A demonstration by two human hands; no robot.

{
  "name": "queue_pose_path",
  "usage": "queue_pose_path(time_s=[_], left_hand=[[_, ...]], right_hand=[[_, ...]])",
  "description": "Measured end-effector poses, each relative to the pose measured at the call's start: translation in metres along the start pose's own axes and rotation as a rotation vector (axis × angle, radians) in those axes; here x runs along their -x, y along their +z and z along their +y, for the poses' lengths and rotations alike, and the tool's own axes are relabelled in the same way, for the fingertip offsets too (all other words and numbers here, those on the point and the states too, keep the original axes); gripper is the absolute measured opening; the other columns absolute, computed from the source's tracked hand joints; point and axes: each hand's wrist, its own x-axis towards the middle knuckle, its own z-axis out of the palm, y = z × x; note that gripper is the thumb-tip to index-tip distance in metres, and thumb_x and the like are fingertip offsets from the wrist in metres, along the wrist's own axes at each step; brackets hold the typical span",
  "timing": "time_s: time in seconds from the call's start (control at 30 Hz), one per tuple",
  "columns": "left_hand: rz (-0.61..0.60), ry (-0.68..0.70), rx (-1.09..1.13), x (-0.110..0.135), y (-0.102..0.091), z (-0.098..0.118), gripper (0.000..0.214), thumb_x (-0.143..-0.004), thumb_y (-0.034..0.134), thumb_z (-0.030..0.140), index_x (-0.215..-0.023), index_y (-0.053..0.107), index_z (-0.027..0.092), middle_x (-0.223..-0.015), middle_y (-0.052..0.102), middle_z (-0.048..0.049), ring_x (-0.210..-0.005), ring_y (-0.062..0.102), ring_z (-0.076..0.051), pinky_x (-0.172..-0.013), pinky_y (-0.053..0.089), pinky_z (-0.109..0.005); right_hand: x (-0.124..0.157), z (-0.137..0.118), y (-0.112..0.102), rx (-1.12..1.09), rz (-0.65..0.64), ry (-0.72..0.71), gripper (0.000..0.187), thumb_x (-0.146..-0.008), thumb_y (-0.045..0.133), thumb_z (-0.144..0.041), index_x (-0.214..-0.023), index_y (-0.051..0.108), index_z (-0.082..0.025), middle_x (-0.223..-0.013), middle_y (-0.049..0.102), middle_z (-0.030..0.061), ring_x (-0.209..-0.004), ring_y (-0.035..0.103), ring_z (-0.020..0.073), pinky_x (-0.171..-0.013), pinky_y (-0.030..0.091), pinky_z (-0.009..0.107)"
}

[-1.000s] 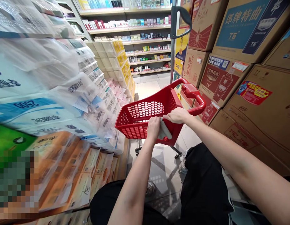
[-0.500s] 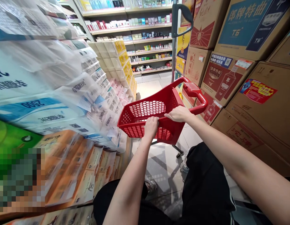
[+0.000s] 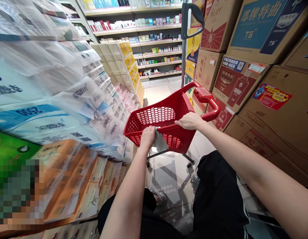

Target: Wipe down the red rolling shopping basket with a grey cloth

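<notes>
A red plastic shopping cart (image 3: 183,132) with perforated sides stands in front of me, its basket empty where I can see inside. My left hand (image 3: 148,135) presses a grey cloth (image 3: 160,141) against the near rim, its fingers curled over the edge. Part of the cloth hangs down the outer side of the basket. Further right along the same rim, my right hand (image 3: 190,121) is closed on the edge beside the back panel. The cart's red handle (image 3: 213,109) rises beyond that hand, untouched.
Wrapped tissue packs (image 3: 31,116) are piled on the left, with orange packs (image 3: 69,179) lower down. Cardboard cartons (image 3: 265,109) are stacked on the right. A dark looped handle on a pole (image 3: 193,21) stands behind the cart. Stocked shelves (image 3: 156,43) line the back.
My left hand has slid left along the near rim, and the grey cloth beneath it now shows. My right hand keeps its place on the rim.
</notes>
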Motion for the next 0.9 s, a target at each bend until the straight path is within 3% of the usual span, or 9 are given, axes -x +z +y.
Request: queue_pose_path(time_s=[0.13, 0.23, 0.33, 0.47, 0.53, 0.6, 0.7, 0.9], left_hand=[[0.012, -0.076, -0.024, 0.011, 0.005, -0.027, 0.026, -0.088, 0.031, 0.015, -0.101, 0.053, 0.018, -0.096, 0.055, -0.0124, -0.095, 0.05, -0.026, -0.089, 0.038, -0.039], [0.045, -0.099, -0.018, 0.015, 0.008, -0.026, 0.03, -0.087, 0.031, 0.014, -0.107, 0.053, 0.015, -0.101, 0.055, -0.014, -0.101, 0.048, -0.027, -0.095, 0.035, -0.042], [0.088, -0.084, 0.025, 0.015, 0.01, -0.005, 0.037, -0.085, 0.034, 0.014, -0.119, 0.049, 0.012, -0.112, 0.053, -0.016, -0.111, 0.044, -0.028, -0.104, 0.027, -0.046], [0.111, 0.023, 0.126, 0.002, 0.01, 0.044, 0.052, -0.082, 0.037, 0.011, -0.134, 0.037, 0.01, -0.125, 0.048, -0.0164, -0.121, 0.038, -0.027, -0.11, 0.019, -0.046], [0.126, 0.063, 0.168, -0.007, 0.008, 0.061, 0.054, -0.083, 0.035, 0.01, -0.137, 0.033, 0.012, -0.13, 0.046, -0.0151, -0.124, 0.037, -0.025, -0.11, 0.02, -0.044], [0.103, 0.096, 0.198, -0.012, 0.004, 0.065, 0.048, -0.087, 0.033, 0.012, -0.134, 0.036, 0.016, -0.125, 0.049, -0.0133, -0.119, 0.041, -0.023, -0.106, 0.026, -0.041], [0.03, 0.112, 0.184, -0.012, 0.0, 0.044, 0.035, -0.091, 0.029, 0.018, -0.122, 0.047, 0.019, -0.109, 0.055, -0.0107, -0.103, 0.049, -0.022, -0.096, 0.036, -0.036], [-0.012, 0.024, 0.033, 0.007, 0.004, -0.026, 0.026, -0.09, 0.032, 0.016, -0.107, 0.052, 0.019, -0.098, 0.056, -0.0108, -0.094, 0.051, -0.023, -0.09, 0.039, -0.036]], right_hand=[[-0.002, 0.001, -0.001, -0.021, -0.023, 0.022, 0.076, -0.093, 0.008, -0.055, -0.09, 0.073, -0.017, -0.093, 0.071, 0.014, -0.09, 0.065, 0.0257, -0.076, 0.042, 0.033], [-0.003, 0.003, -0.001, -0.048, -0.027, 0.04, 0.077, -0.092, 0.006, -0.057, -0.089, 0.073, -0.018, -0.093, 0.071, 0.0132, -0.089, 0.065, 0.0256, -0.076, 0.042, 0.033], [-0.003, 0.003, 0.0, -0.055, -0.025, 0.04, 0.078, -0.092, 0.006, -0.058, -0.089, 0.073, -0.019, -0.092, 0.071, 0.0128, -0.089, 0.065, 0.0258, -0.076, 0.042, 0.033], [-0.004, 0.002, 0.0, -0.041, -0.025, 0.038, 0.076, -0.092, 0.008, -0.058, -0.09, 0.073, -0.018, -0.093, 0.071, 0.0135, -0.09, 0.065, 0.026, -0.077, 0.042, 0.033], [-0.004, 0.002, 0.0, -0.035, -0.031, 0.042, 0.075, -0.092, 0.01, -0.058, -0.091, 0.073, -0.018, -0.093, 0.071, 0.0136, -0.09, 0.065, 0.0258, -0.077, 0.042, 0.032], [-0.004, 0.004, 0.001, -0.031, -0.032, 0.044, 0.074, -0.092, 0.01, -0.058, -0.091, 0.073, -0.018, -0.094, 0.071, 0.0135, -0.091, 0.065, 0.0254, -0.078, 0.042, 0.032], [-0.002, 0.007, 0.002, -0.025, -0.022, 0.038, 0.074, -0.092, 0.01, -0.058, -0.09, 0.072, -0.018, -0.093, 0.071, 0.0131, -0.091, 0.065, 0.0251, -0.078, 0.041, 0.032], [-0.003, 0.01, 0.005, -0.008, -0.001, 0.006, 0.077, -0.093, 0.006, -0.056, -0.089, 0.072, -0.017, -0.092, 0.071, 0.0136, -0.088, 0.065, 0.0251, -0.076, 0.041, 0.033]])
